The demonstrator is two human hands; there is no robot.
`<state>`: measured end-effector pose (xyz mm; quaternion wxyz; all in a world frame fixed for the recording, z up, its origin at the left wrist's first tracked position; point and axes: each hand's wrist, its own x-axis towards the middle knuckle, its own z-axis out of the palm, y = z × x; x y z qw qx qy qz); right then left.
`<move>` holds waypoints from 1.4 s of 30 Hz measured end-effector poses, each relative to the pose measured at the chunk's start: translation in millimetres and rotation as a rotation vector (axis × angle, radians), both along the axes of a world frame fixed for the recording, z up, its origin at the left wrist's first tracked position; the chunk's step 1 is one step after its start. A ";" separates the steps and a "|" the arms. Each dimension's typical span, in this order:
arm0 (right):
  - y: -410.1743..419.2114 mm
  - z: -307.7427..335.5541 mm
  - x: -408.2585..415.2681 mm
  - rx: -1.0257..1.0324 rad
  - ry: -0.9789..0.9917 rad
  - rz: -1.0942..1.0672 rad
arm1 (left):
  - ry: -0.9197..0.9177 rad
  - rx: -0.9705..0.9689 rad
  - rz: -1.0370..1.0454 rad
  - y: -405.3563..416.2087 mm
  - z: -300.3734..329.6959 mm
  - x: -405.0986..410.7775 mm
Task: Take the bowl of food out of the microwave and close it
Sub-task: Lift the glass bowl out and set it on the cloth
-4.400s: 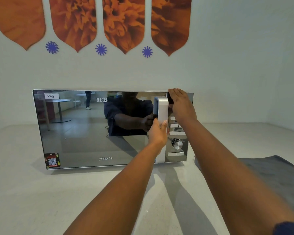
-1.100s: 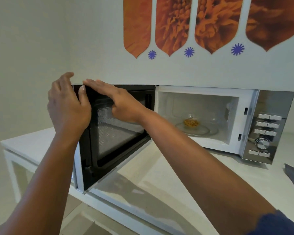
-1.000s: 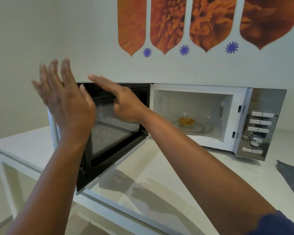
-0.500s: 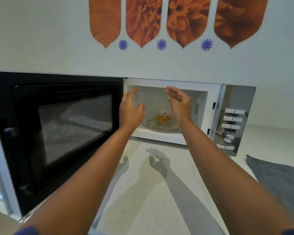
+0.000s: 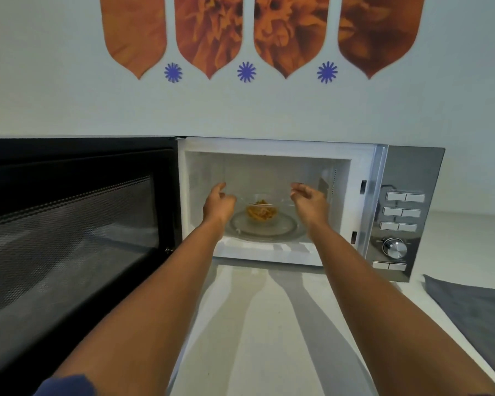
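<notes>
The microwave (image 5: 366, 178) stands open, its black door (image 5: 77, 224) swung wide to the left. Inside, a clear glass bowl (image 5: 262, 214) of orange-yellow food sits on the glass turntable (image 5: 286, 228). My left hand (image 5: 218, 205) is inside the cavity just left of the bowl, fingers curled and apart. My right hand (image 5: 309, 202) is just right of the bowl, fingers also apart. Neither hand clearly touches the bowl's rim, and both hold nothing.
The silver control panel (image 5: 403, 212) with buttons and a dial is at the microwave's right. A grey cloth (image 5: 475, 312) lies on the white counter (image 5: 269, 324) at the right. The open door fills the left side. Orange flower decals hang on the wall above.
The microwave door was opened and swung fully left. Both hands left the door and reached into the cavity, spreading to either side of the bowl.
</notes>
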<state>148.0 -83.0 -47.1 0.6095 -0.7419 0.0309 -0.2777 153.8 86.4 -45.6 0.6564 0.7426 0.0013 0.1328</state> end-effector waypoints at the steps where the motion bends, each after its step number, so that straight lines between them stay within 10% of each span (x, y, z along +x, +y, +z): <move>1: 0.5 -3.0 8.6 -0.005 0.015 -0.008 | 0.021 0.009 -0.027 -1.5 -0.8 8.5; 21: 8.6 -32.5 113.4 -0.044 0.414 0.023 | 0.272 -0.344 -0.207 -27.6 -16.7 80.3; 42: 5.1 -38.0 138.2 -0.017 0.259 -0.081 | 0.250 -0.371 -0.227 -43.2 -18.4 86.3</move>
